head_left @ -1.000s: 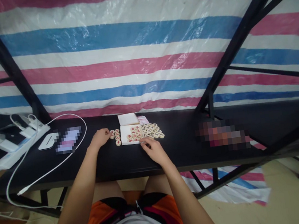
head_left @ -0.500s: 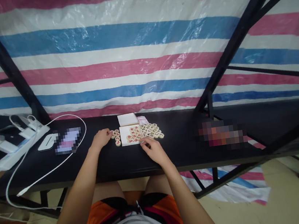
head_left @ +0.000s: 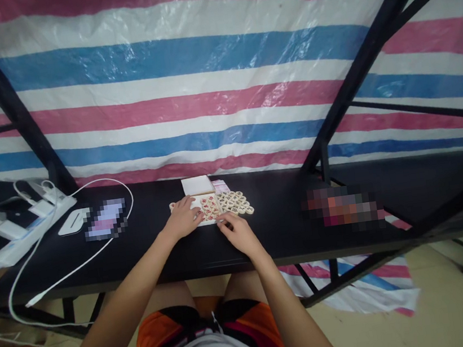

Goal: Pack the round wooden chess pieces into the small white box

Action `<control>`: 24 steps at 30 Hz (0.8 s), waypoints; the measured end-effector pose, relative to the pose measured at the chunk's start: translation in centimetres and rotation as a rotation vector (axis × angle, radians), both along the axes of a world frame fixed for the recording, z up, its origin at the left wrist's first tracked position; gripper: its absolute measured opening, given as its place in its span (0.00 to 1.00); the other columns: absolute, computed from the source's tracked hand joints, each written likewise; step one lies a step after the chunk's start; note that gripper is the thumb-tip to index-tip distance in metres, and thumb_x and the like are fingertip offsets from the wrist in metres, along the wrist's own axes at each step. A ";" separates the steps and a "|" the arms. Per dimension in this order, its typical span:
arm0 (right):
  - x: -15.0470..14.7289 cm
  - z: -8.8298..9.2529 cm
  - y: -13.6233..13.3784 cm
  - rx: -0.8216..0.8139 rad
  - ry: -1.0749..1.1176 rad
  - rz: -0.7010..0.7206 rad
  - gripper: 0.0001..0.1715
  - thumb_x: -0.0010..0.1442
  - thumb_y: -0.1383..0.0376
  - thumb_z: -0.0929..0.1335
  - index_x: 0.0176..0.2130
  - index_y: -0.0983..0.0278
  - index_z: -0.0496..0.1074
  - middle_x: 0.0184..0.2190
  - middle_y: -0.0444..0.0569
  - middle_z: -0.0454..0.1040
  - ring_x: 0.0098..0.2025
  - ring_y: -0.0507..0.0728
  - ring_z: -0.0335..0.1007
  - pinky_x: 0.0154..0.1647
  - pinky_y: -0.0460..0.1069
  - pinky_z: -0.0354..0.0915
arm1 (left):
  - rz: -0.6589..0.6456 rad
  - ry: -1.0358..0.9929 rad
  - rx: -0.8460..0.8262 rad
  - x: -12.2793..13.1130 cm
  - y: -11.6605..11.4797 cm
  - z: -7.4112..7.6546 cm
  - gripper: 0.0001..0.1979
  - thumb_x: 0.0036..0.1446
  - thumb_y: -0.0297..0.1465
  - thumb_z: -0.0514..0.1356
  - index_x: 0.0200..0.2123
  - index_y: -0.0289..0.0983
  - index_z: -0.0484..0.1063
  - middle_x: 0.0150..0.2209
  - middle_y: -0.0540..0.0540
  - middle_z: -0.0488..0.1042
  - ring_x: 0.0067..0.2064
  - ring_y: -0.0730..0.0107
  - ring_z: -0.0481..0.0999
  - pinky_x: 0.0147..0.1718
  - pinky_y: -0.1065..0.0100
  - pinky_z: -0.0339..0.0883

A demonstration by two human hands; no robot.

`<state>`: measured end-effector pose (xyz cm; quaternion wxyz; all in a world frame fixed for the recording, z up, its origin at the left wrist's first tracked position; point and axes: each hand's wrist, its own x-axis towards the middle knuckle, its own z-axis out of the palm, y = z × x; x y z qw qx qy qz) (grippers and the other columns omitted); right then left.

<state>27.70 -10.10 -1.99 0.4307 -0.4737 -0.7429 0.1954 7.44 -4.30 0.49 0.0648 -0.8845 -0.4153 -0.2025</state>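
A shallow white box (head_left: 206,221) on the black table (head_left: 273,230) holds several round pale game pieces with red marks (head_left: 210,207). My left hand (head_left: 183,218) lies over the box's left part with its fingers bent down and together; what they pinch is hidden. One loose piece (head_left: 171,206) peeks out beyond its knuckles. My right hand (head_left: 238,233) rests at the box's near right corner, fingers curled, fingertips against the box. Several pieces with dark marks (head_left: 235,201) lie in rows on the table just right of the box.
A white lid (head_left: 198,185) lies behind the box, a pink-printed packet (head_left: 220,185) beside it. At the left are a white power strip (head_left: 29,226) with chargers, a white cable (head_left: 77,265) and a flat white device (head_left: 74,220). Black frame posts (head_left: 324,161) rise behind.
My left hand has moved right, from the loose pieces left of the box onto the box itself, and now covers those pieces. My right hand has stayed put.
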 end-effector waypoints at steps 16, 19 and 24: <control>-0.1 0.1 -0.1 -0.019 0.025 -0.001 0.10 0.59 0.64 0.62 0.38 0.62 0.72 0.38 0.49 0.73 0.35 0.54 0.71 0.37 0.49 0.66 | -0.059 -0.205 -0.061 -0.7 0.6 1.1 0.11 0.61 0.37 0.53 0.38 0.37 0.71 0.37 0.45 0.75 0.42 0.63 0.71 0.46 0.61 0.60; -0.1 0.2 -0.1 -0.013 0.026 0.001 0.10 0.59 0.64 0.62 0.38 0.62 0.72 0.38 0.49 0.73 0.35 0.54 0.71 0.38 0.49 0.66 | 0.094 -0.368 -0.068 -2.7 0.8 2.3 0.11 0.61 0.38 0.53 0.38 0.38 0.71 0.36 0.46 0.75 0.40 0.63 0.71 0.42 0.63 0.61; 0.0 0.2 -0.1 -0.015 0.023 -0.001 0.10 0.59 0.65 0.62 0.38 0.62 0.72 0.38 0.49 0.73 0.35 0.54 0.71 0.39 0.49 0.66 | 0.182 -0.493 -0.314 -6.4 -0.2 2.6 0.10 0.58 0.39 0.55 0.33 0.39 0.70 0.31 0.50 0.75 0.34 0.68 0.72 0.35 0.69 0.62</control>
